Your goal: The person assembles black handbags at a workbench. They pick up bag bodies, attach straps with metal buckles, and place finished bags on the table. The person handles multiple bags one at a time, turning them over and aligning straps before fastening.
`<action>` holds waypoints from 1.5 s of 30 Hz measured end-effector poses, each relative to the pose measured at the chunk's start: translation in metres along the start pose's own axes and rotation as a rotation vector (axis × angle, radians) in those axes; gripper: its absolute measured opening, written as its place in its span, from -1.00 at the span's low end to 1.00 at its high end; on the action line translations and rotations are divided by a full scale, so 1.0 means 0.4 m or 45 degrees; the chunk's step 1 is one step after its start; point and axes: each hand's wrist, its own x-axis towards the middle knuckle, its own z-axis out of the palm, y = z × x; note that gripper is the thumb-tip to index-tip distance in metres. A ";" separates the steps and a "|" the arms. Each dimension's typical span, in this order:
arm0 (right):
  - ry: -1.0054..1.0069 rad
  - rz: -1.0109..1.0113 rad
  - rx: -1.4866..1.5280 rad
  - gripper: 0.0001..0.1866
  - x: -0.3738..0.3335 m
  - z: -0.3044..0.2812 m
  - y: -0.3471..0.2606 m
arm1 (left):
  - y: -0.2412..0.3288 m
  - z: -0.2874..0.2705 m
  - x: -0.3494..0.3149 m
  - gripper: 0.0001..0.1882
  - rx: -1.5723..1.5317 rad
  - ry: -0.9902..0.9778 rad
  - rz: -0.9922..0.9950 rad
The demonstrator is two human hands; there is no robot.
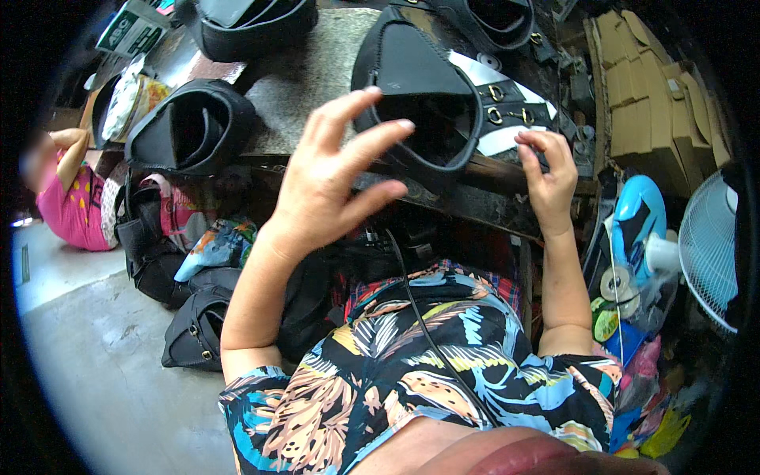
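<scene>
My left hand is raised in front of a black bag, its fingers spread and nothing in them. The bag stands at the table's near edge with its dark hollow facing me. To the right of it my right hand has its fingers curled in a pinch; what they hold, if anything, is too small to make out. Just beyond that hand, black strap pieces with gold-coloured metal fittings lie over a white sheet.
More black bags stand on the table, one at its left. Black bags also lie on the floor. A person in pink is at far left. Cardboard pieces and a fan are on the right.
</scene>
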 end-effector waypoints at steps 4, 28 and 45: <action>0.032 -0.180 -0.170 -0.84 0.000 0.020 -0.015 | 0.044 0.004 0.004 -0.36 0.118 -0.071 0.017; -0.118 0.323 -0.143 -0.78 0.214 -0.035 0.234 | 0.058 0.000 -0.082 -0.54 0.342 -0.064 -0.185; -0.270 -0.041 -0.420 -0.82 0.154 0.077 0.081 | 0.360 -0.051 0.084 -0.50 -1.907 0.314 0.431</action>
